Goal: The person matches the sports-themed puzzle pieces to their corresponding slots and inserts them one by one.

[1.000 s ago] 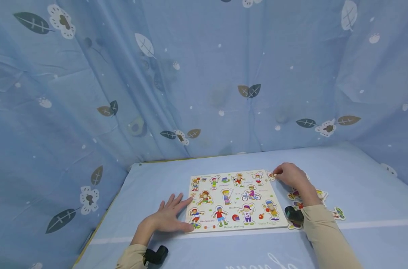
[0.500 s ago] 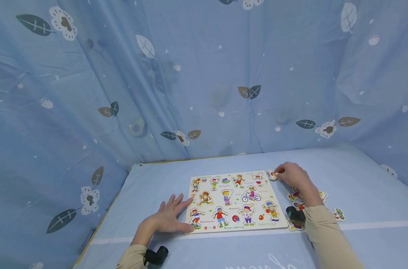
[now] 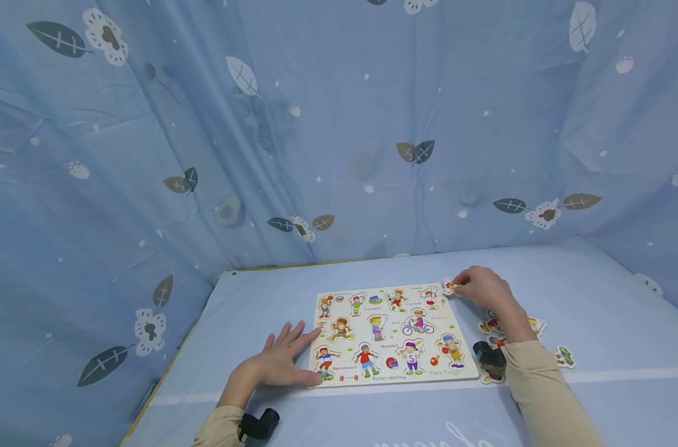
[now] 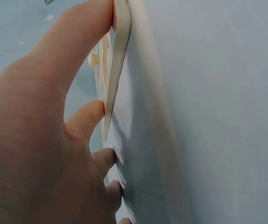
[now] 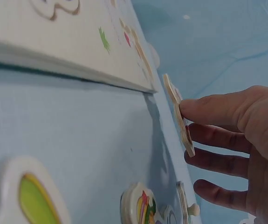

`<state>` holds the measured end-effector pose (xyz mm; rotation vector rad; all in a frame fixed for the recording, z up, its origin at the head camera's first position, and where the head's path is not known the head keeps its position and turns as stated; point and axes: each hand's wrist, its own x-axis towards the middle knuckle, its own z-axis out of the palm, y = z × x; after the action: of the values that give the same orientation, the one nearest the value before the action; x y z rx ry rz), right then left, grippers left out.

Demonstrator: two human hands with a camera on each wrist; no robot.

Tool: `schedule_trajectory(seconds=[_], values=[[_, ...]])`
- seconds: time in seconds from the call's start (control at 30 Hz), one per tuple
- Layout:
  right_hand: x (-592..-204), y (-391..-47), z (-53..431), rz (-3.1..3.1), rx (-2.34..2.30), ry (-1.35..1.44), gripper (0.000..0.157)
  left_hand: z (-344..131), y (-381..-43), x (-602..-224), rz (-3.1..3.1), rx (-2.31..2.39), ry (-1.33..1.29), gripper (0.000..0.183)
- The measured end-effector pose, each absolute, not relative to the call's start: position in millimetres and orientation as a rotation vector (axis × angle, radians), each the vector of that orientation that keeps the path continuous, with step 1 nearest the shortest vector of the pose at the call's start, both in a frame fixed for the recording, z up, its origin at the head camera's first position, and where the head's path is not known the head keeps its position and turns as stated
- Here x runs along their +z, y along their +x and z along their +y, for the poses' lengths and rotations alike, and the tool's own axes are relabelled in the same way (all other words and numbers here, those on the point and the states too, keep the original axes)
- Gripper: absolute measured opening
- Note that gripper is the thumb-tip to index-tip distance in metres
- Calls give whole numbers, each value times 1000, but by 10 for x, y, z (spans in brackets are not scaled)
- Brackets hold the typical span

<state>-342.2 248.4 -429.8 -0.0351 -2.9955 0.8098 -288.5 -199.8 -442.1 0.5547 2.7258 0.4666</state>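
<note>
The head view looks forward and down from farther off; both close wrist views share its lower-centre puzzle board, high in frame.

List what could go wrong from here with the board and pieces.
The piece pinched by the right hand might slip free.
The right forearm partly hides the loose pieces in the head view, so it might knock them.
The left hand touches the board only along its left side, so a bump might turn it.
</note>
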Motion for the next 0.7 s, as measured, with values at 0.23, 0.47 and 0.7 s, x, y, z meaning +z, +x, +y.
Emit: schedule_trajectory(seconds=[0.23, 0.47, 0.7], values=[[-4258, -3434, 2392, -2985, 809, 38, 24, -1988, -2882, -4420, 2718, 464, 551, 98], [-4230, -3453, 2265, -2966, 754, 124, 20, -1998, -2885, -4424, 2714, 468, 559, 97], [-4288, -3512, 2162, -2977, 759, 176, 21, -1996, -2903, -4432, 2718, 462, 553, 97]])
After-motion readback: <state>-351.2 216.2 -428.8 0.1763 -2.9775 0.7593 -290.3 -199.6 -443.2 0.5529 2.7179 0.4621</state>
